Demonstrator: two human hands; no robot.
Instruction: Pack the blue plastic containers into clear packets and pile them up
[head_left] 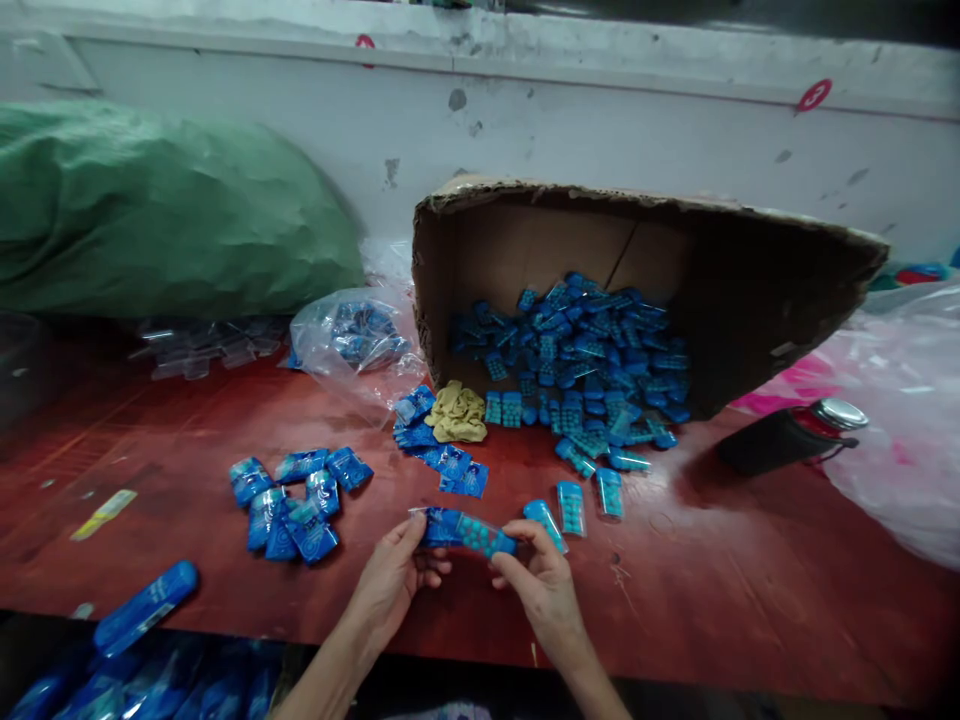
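Above the table's front edge, my left hand (396,568) is closed on a small blue printed plastic pouch (442,527), pinching its left end. My right hand (541,580) pinches the blue end of a clear container (484,538) with turquoise balls inside. The container's left end meets the pouch; I cannot tell how far it is inside. Just beyond my right hand lie a few loose containers (571,508) of the same kind. Flat blue pouches (463,474) lie in a row behind my hands. Filled blue packets (289,510) are heaped to the left.
A cardboard box (780,300) on its side spills many containers (592,350) onto the red table (720,590). Beside it sit a yellowish crumpled cloth (457,412) and a clear bag (352,345). A black bottle (780,437) lies right; a green sack (172,215) sits back left.
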